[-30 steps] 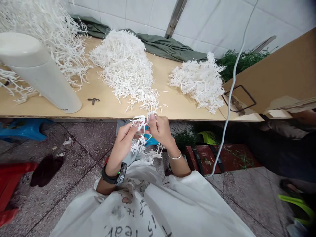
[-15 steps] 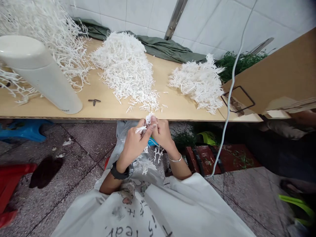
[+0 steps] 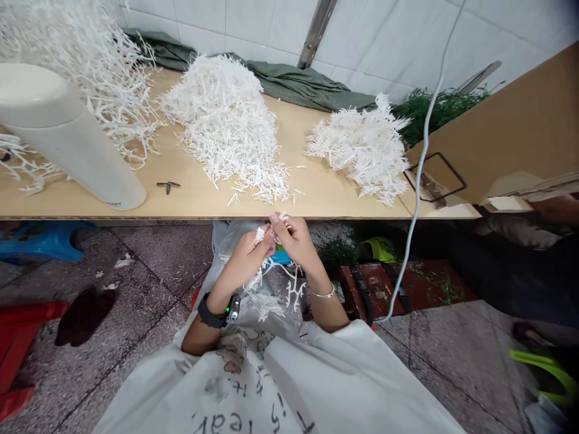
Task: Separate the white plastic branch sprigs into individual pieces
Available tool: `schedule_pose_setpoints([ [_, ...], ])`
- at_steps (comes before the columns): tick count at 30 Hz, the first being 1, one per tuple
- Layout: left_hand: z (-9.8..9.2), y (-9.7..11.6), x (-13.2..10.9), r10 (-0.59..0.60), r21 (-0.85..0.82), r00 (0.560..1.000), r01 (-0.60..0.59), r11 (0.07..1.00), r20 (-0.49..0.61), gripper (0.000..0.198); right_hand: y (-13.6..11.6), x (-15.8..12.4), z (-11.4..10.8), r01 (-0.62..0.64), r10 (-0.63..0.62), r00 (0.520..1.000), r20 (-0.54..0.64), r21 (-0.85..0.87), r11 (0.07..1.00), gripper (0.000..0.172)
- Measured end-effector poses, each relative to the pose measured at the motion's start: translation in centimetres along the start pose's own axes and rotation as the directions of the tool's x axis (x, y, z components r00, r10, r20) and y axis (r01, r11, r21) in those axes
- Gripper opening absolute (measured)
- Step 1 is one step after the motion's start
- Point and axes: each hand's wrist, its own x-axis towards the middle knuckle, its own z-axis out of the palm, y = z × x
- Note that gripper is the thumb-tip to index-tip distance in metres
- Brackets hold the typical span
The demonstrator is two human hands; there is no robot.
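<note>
My left hand (image 3: 249, 256) is closed, with white tips of a branched plastic sprig showing at its fingers. My right hand (image 3: 296, 242) meets it just below the table's front edge, pinching part of the white stuff between thumb and fingers. From under both hands hangs a forked white sprig (image 3: 295, 290). More white sprigs (image 3: 265, 306) lie on my lap. On the table beyond my hands are a large pile of short white pieces (image 3: 233, 126) and a smaller pile of white sprigs (image 3: 359, 150). The exact grip points are partly hidden by my fingers.
A white bottle (image 3: 81, 144) stands at left before a tall tangle of white branches (image 3: 104, 78). Several dark seeds (image 3: 168, 185) lie nearby. A pale cable (image 3: 418, 175) hangs at right, by a cardboard panel (image 3: 520, 126). A blue stool (image 3: 45, 241) is under the table.
My left wrist has turned, so the watch face shows more. My right thumb has moved left over the left fingertips. The forked sprig hangs lower and further right.
</note>
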Motion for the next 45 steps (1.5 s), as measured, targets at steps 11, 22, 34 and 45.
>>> schedule_pose_setpoints([
  [11, 0.8, 2.4, -2.7, -0.012, -0.029, 0.998, 0.014, 0.999, 0.064, 0.045, 0.3, 0.1, -5.4, 0.075, -0.028, 0.645, -0.764, 0.027, 0.997, 0.054],
  [22, 0.4, 3.3, -3.3, -0.028, -0.277, 0.952, -0.06, 0.959, -0.306, 0.038, -0.3, 8.0, -4.8, 0.045, -0.243, 0.929, -0.28, -0.567, 0.823, 0.022],
  [34, -0.5, 1.1, -0.9, -0.073, -0.267, 0.931, -0.027, 0.963, -0.358, 0.051, -2.1, 1.6, 0.7, 0.451, -0.451, 0.892, 0.035, -0.13, 0.883, 0.049],
  [45, -0.6, 2.6, -1.8, -0.009, -0.071, 0.987, -0.002, 0.998, -0.159, 0.047, -2.8, 0.4, -0.2, 0.408, -0.412, 0.911, 0.022, -0.197, 0.892, 0.027],
])
